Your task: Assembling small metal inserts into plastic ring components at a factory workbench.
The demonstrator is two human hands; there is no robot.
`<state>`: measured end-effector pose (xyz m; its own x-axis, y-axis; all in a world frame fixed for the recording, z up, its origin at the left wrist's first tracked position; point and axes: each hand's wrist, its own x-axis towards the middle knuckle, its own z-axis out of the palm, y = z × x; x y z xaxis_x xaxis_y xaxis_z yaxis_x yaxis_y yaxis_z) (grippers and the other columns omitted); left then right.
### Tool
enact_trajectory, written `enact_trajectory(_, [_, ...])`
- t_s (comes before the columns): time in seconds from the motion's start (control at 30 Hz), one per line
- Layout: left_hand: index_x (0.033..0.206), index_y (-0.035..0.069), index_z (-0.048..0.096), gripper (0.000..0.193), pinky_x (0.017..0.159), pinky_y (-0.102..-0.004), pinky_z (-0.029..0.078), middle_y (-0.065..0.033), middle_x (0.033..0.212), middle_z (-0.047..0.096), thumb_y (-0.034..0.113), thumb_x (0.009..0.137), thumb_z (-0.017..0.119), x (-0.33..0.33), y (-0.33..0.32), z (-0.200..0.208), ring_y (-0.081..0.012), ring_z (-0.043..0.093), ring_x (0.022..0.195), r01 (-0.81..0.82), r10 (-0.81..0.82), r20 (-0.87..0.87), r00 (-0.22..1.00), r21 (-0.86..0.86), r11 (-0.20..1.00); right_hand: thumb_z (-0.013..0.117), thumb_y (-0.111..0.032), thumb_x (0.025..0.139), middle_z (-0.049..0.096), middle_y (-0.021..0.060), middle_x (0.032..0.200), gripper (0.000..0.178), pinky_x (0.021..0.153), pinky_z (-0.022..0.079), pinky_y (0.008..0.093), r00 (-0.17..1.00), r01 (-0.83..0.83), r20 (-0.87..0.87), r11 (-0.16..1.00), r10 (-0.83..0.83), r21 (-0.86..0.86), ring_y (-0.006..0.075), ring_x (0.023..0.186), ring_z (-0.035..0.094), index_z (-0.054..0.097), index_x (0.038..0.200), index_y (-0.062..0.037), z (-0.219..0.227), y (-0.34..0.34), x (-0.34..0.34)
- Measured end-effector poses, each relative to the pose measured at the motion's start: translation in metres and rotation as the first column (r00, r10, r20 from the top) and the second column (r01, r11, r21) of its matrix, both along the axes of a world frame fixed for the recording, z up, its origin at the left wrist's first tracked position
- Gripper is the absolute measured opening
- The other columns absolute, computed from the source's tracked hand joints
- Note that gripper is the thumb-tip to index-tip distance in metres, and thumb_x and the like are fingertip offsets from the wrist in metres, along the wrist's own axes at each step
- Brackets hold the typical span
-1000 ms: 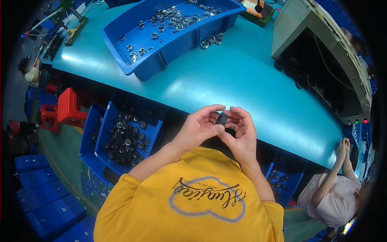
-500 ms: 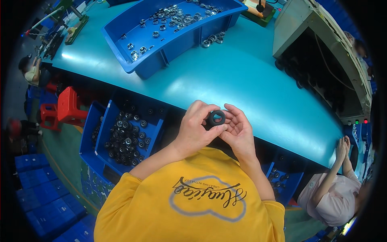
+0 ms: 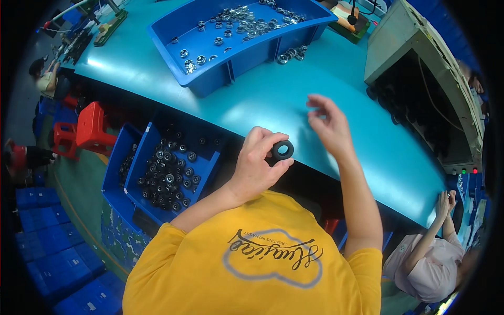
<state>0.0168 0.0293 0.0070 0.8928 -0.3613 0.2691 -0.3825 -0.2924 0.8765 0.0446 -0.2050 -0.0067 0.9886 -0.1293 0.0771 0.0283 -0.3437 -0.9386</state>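
My left hand (image 3: pixel 254 163) pinches a thick black ring (image 3: pixel 276 153) between thumb and fingers, near the table's front edge. The ring's round hole faces up toward me. My right hand (image 3: pixel 333 128) is off the ring, held over the turquoise tabletop (image 3: pixel 231 113) with its fingers apart and slightly blurred; I see nothing in it. Beyond both hands stands a large blue bin (image 3: pixel 257 59) with many shiny, round metal parts (image 3: pixel 247 22) inside. A few more such metal parts (image 3: pixel 292 54) lie on the table against the bin's near side.
Below the table edge at left, blue crates (image 3: pixel 149 137) hold black-and-silver round parts (image 3: pixel 169 178). A beige machine housing (image 3: pixel 391 50) with a dark opening stands at right. Red stools (image 3: pixel 94 126) are at left. A co-worker's hands (image 3: pixel 446 203) are at the far right.
My right hand has let go of the ring and moved away, up and to the right over the table. My left hand still holds the ring. The view has shifted slightly.
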Motion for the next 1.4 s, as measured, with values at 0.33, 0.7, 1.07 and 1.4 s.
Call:
enact_trajectory(0.33, [0.116,0.006,0.072,0.045,0.072,-0.027,0.054,-0.0067,0.104,0.058,0.009,0.075,0.088,-0.002,0.017,0.012,-0.0156,0.062,0.086,-0.056,0.056,0.002,0.998,-0.002,0.998,0.079,-0.025,0.084,0.059,0.0135,0.133,0.052,0.104,0.051,0.0468,0.969,0.242,0.212,0.693,-0.13,-0.679,0.0355,0.125,0.057,0.067,0.134,-0.0141,-0.027,0.014,0.144])
enact_trajectory(0.7, [0.114,0.004,0.073,0.045,0.069,-0.0254,0.052,-0.0054,0.1,0.059,0.015,0.074,0.091,-0.002,0.029,0.013,-0.0117,0.059,0.078,-0.096,0.096,-0.064,0.993,-0.001,0.995,0.079,-0.032,0.088,0.067,0.0138,0.114,0.032,0.094,0.053,0.0471,0.968,0.248,0.217,0.62,-0.126,-0.745,0.0341,0.112,0.062,0.076,0.115,-0.0148,-0.032,0.031,0.148])
enact_trajectory(1.07, [0.115,0.007,0.073,0.046,0.071,-0.0266,0.052,-0.0052,0.101,0.059,0.015,0.074,0.091,-0.003,0.019,0.011,-0.0134,0.061,0.082,-0.101,0.101,0.036,0.994,-0.007,0.995,0.076,-0.017,0.09,0.073,0.0086,0.095,0.029,0.079,0.057,0.0332,0.997,0.081,0.025,0.97,-0.078,-0.228,0.0186,0.085,0.07,0.074,0.115,-0.0036,0.001,0.015,0.045])
enact_trajectory(1.4, [0.145,-0.006,0.054,0.051,0.097,-0.0327,0.053,-0.0101,0.121,0.066,0.023,0.105,0.065,0.006,0.008,-0.019,-0.0172,0.064,0.109,-0.052,-0.702,-0.521,0.486,-0.818,0.572,0.081,0.002,0.089,0.071,0.0049,0.104,0.029,0.086,0.057,0.026,0.993,0.117,-0.071,0.811,-0.093,0.573,0.0103,0.093,0.067,0.068,0.114,0.0007,-0.002,0.036,-0.088])
